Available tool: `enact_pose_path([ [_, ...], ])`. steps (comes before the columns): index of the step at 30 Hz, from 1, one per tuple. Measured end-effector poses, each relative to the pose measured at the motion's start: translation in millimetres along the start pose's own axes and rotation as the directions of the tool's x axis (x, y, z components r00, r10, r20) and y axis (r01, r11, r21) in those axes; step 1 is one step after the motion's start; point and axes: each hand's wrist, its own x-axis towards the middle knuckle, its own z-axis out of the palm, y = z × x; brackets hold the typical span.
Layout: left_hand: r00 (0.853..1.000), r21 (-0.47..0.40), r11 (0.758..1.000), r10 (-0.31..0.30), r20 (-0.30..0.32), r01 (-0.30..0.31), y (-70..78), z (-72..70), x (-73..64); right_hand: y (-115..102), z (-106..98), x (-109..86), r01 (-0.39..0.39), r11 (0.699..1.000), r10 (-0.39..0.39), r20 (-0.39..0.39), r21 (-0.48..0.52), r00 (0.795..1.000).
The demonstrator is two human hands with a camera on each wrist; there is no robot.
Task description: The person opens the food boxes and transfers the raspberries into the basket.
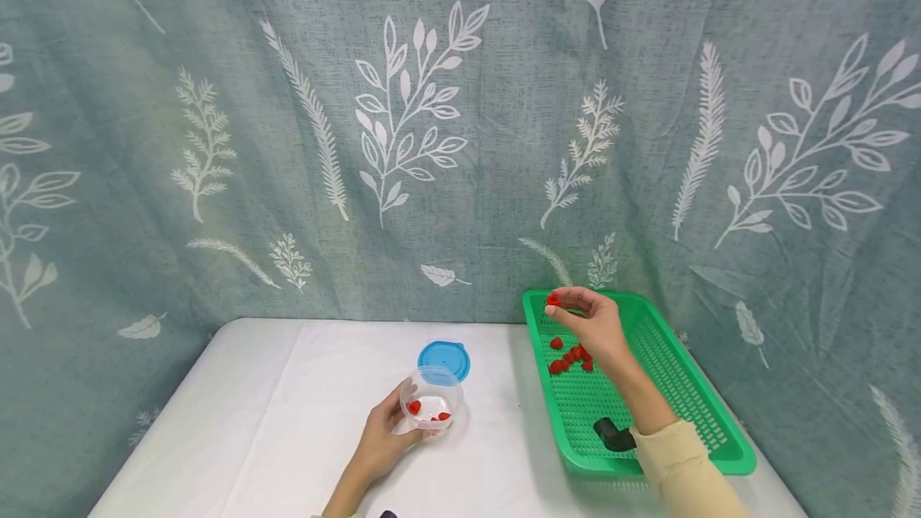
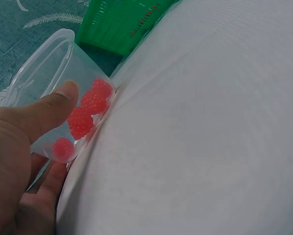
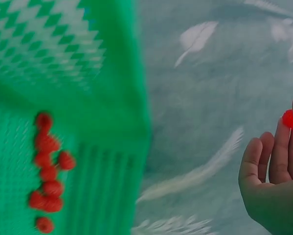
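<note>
My left hand (image 1: 383, 432) grips a small clear plastic cup (image 1: 432, 404) tilted on the white table (image 1: 273, 422); its thumb (image 2: 48, 110) lies on the cup's (image 2: 58, 88) wall. Several red raspberries (image 2: 87, 115) lie inside it. Above the far left corner of the green basket (image 1: 691, 406), my right hand (image 1: 592, 324) is raised and pinches one red raspberry (image 1: 552, 300) at its fingertips; the berry (image 3: 290, 120) also shows in the right wrist view. More raspberries (image 1: 570, 356) lie in a cluster (image 3: 47, 171) on the basket floor (image 3: 87, 147).
A blue lid (image 1: 444, 360) lies flat just behind the cup. A black curved object (image 1: 613, 433) sits at the basket's near end. A teal leaf-print curtain (image 1: 432, 126) hangs behind the table.
</note>
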Motion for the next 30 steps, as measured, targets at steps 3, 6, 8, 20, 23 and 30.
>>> enact_pose_path([
  [3,1.000,0.016,1.000,-0.005,-0.002,0.005,0.3,-0.5,0.0,14,-7,9.1,-0.051,0.998,0.051,-0.007,-0.043,0.999],
  [6,1.000,0.020,1.000,-0.002,-0.004,0.002,1.0,-1.0,0.1,28,-11,16.1,-0.089,0.993,0.091,0.012,-0.075,0.996],
  [8,1.000,0.018,1.000,0.003,-0.006,-0.003,1.0,-1.2,0.1,37,-13,19.8,-0.110,0.989,0.113,0.027,-0.102,0.993],
  [20,1.000,0.035,0.999,-0.014,-0.005,0.014,-3.4,-0.7,0.8,86,-16,38.8,-0.211,0.959,0.230,0.080,-0.191,0.970],
  [23,1.000,0.033,0.999,-0.015,-0.002,0.015,-1.4,-0.6,0.8,92,-15,42.2,-0.231,0.950,0.254,0.093,-0.210,0.963],
  [30,1.000,0.038,0.999,-0.016,0.001,0.016,-0.8,-0.6,-0.1,94,-17,45.9,-0.209,0.938,0.252,0.131,-0.275,0.959],
])
